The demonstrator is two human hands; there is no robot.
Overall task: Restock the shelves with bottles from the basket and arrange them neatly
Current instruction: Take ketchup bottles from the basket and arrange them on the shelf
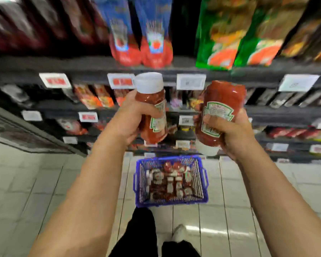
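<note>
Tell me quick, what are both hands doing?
Left hand: grips a ketchup bottle, cap up.
Right hand: grips another ketchup bottle, cap down.

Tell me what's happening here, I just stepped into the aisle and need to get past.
A person is restocking ketchup. The left hand grips one ketchup bottle with its white cap pointing up; the right hand grips a second ketchup bottle with its cap pointing down. Both are held up in front of the shelves, neither placed yet. A blue basket stands on the tiled floor just ahead of the person's feet, with more bottles inside.
</note>
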